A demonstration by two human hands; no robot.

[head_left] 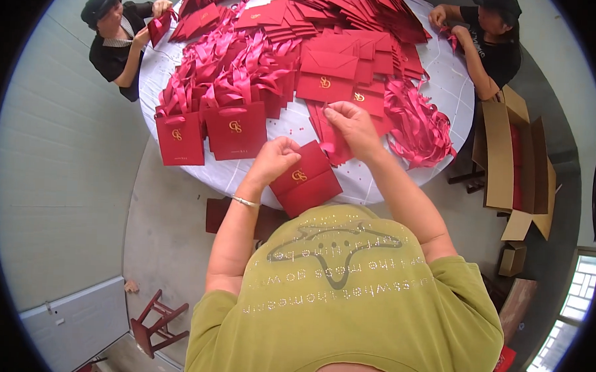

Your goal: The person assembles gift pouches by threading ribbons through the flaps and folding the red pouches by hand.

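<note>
A flat red paper bag [309, 181] with a gold emblem leans at the near edge of the table, in front of my body. My left hand [277, 160] has its fingers curled closed on that bag's upper left edge. Above and to the right of it, my right hand [354, 130] is raised, thumb and forefinger pinched together. Whatever sits in that pinch is too small to make out. A strip of pink ribbon [337, 147] shows just below the right hand, beside more flat red bags [328, 75].
Finished-looking bags with ribbon handles [236, 130] stand at the left; loose pink ribbons [418, 128] lie heaped at the right on the white-covered round table [280, 125]. Two people work across it. An open cardboard box [499, 157] is at the right, a wooden stool [156, 324] lower left.
</note>
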